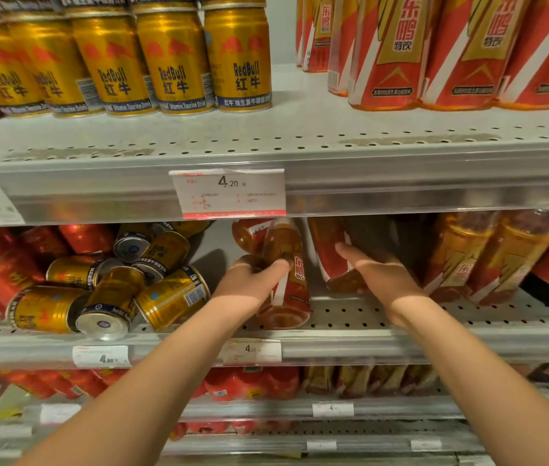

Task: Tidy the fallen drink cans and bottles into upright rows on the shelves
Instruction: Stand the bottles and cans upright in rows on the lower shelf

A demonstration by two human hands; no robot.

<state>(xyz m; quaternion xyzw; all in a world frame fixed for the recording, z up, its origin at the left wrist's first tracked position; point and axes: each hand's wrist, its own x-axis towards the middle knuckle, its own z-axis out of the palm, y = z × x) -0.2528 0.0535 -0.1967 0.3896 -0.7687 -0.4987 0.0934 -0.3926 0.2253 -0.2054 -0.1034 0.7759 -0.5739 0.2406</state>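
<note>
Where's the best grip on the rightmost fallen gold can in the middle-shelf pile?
Probably round its mid-body, coming from the right front. The gold can lies tilted on its side, barcode showing; that flank is free, while other cans crowd its left.

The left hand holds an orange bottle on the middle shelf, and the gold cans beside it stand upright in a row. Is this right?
Not quite. The left hand does hold the orange bottle on the middle shelf, but the gold cans beside it lie toppled in a heap, not upright in a row, as the head view shows.
</note>
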